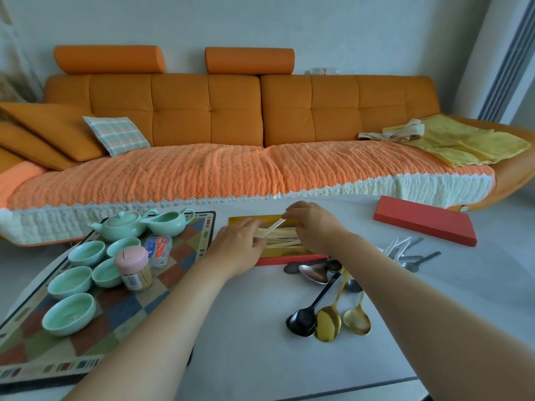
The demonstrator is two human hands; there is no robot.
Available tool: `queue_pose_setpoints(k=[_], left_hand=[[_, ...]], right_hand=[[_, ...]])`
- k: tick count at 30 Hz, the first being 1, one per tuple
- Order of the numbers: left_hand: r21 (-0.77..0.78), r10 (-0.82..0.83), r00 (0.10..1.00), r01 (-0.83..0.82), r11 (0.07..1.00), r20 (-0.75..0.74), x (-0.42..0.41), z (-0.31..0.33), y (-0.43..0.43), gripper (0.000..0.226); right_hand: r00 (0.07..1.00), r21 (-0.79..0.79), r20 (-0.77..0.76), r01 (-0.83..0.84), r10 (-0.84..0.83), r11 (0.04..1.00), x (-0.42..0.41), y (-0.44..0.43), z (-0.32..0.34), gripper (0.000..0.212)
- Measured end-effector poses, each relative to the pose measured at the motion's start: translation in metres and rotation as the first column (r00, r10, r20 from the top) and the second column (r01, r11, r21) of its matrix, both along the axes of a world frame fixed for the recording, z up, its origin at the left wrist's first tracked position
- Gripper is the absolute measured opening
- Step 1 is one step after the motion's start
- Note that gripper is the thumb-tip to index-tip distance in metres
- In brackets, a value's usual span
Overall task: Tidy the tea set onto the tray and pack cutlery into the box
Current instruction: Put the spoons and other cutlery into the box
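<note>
1. Box (pixel 289 259), red outside and gold-lined, lies open on the white table (pixel 246 342), at 12 o'clock from the person; some cutlery already lies inside.
2. Right hand (pixel 312 227) pinches the upper ends of pale chopsticks (pixel 273 228), which slant over the box.
3. Left hand (pixel 237 244) lies over the box's 9 o'clock end, fingertips at the chopsticks' lower ends; I cannot tell whether it grips them.
4. Red lid (pixel 425 219) lies at 2 o'clock from the box, well apart.
5. Black spoon (pixel 302 321), two gold spoons (pixel 328 327) and silver spoons (pixel 312 274) lie loose at 5 o'clock; white plastic cutlery (pixel 396 247) at 3 o'clock.
6. Chequered tray (pixel 170 273), at 9 o'clock, holds a green teapot (pixel 123 225), pitcher (pixel 168 222) and five cups (pixel 69 314).
7. Pink-capped toothpick jar (pixel 134 269) shows a barcode; the small packet (pixel 157 250) beside it has unreadable print.
</note>
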State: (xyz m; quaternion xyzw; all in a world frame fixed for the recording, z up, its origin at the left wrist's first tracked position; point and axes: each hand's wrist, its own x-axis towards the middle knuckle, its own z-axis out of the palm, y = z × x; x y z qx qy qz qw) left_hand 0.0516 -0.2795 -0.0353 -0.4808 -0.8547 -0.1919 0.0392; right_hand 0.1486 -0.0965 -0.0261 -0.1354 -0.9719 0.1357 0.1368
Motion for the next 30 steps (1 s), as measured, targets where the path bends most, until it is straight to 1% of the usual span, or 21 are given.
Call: queue_pose_setpoints(k=[3,6,9,10,12,15,18,21,23,26,28,30], left_hand=[[-0.055,-0.004,0.997,0.008,0.998,0.071,-0.009,-0.003,0.001,0.046],[-0.076,0.019,0.994,-0.011,0.997,0.107,-0.019,-0.008,-0.001,0.046],[-0.068,0.014,0.997,-0.008,0.998,0.079,-0.023,-0.010,-0.003,0.046],[-0.063,0.010,0.997,-0.005,0.998,0.072,-0.024,-0.010,-0.004,0.046],[-0.062,0.004,0.998,0.000,0.998,0.069,-0.024,-0.011,-0.004,0.047],[-0.073,0.007,0.997,-0.001,0.997,0.080,-0.026,-0.013,-0.004,0.049],[-0.103,0.010,0.998,-0.005,0.995,0.054,-0.027,-0.013,-0.003,0.047],[-0.129,0.006,0.999,-0.001,0.992,0.034,-0.027,-0.014,-0.002,0.044],[-0.124,0.008,0.999,-0.004,0.992,0.036,-0.027,-0.015,0.000,0.042],[-0.089,0.022,0.998,-0.018,0.996,0.052,-0.028,-0.016,0.003,0.037],[-0.072,0.029,0.998,-0.025,0.997,0.052,-0.027,-0.016,0.003,0.035],[-0.067,0.031,0.998,-0.028,0.997,0.048,-0.027,-0.017,0.003,0.035]], right_hand=[[0.992,0.004,0.123,-0.039,0.038,0.999,-0.017,-0.008,0.000,0.059],[0.980,0.035,0.195,-0.030,0.022,0.999,-0.034,-0.010,-0.010,0.067],[0.967,0.185,0.250,-0.002,-0.045,0.983,-0.043,-0.009,-0.011,0.058],[0.966,0.222,0.252,0.001,-0.058,0.975,-0.043,-0.009,-0.008,0.053],[0.965,0.235,0.250,0.015,-0.076,0.972,-0.043,-0.009,-0.005,0.048],[0.959,0.190,0.272,0.024,-0.076,0.982,-0.041,-0.007,-0.006,0.044],[0.962,0.129,0.259,0.054,-0.086,0.990,-0.038,-0.005,-0.007,0.032],[0.962,0.127,0.235,0.108,-0.136,0.986,-0.033,0.000,-0.004,0.023],[0.953,0.146,0.268,0.103,-0.139,0.984,-0.029,0.003,-0.003,0.027],[0.944,0.165,0.313,0.056,-0.106,0.985,-0.023,0.006,0.000,0.042],[0.948,0.195,0.304,0.037,-0.097,0.980,-0.021,0.009,0.000,0.040],[0.957,0.239,0.278,0.020,-0.088,0.971,-0.022,0.011,-0.001,0.034]])
